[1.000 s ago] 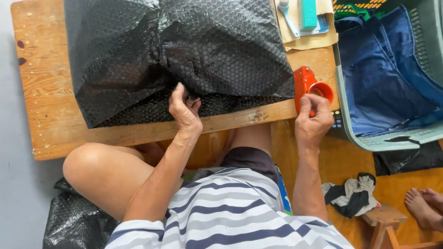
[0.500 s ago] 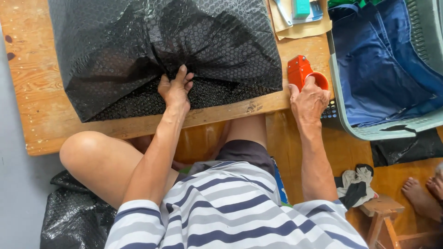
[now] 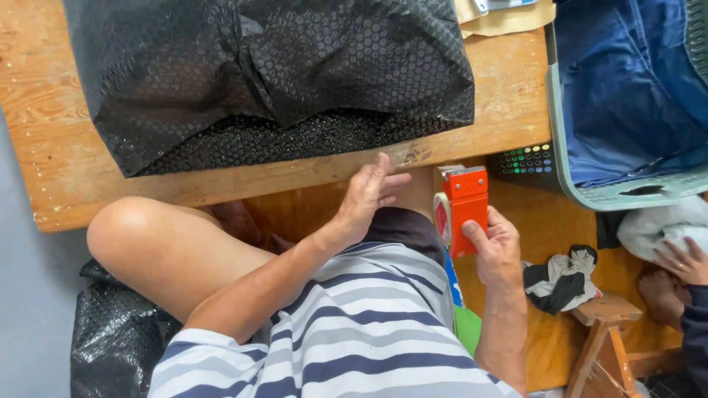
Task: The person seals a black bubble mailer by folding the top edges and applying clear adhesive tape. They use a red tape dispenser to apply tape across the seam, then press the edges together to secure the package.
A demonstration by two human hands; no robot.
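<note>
Right hand (image 3: 495, 247) grips tape dispenser (image 3: 463, 210); left hand (image 3: 366, 195) beside.

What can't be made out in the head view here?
- What is inside the black bubble-wrap parcel: the wrap hides it fully.
- The tape roll in the orange tape dispenser held by the right hand: only a sliver shows.
- The left hand palm: turned away.
- The basket of blue cloth: cut off by the frame edge.

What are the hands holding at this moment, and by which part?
The right hand grips the orange plastic tape dispenser by its lower body. The left hand is open, holding nothing, near the wooden table's edge.
</note>
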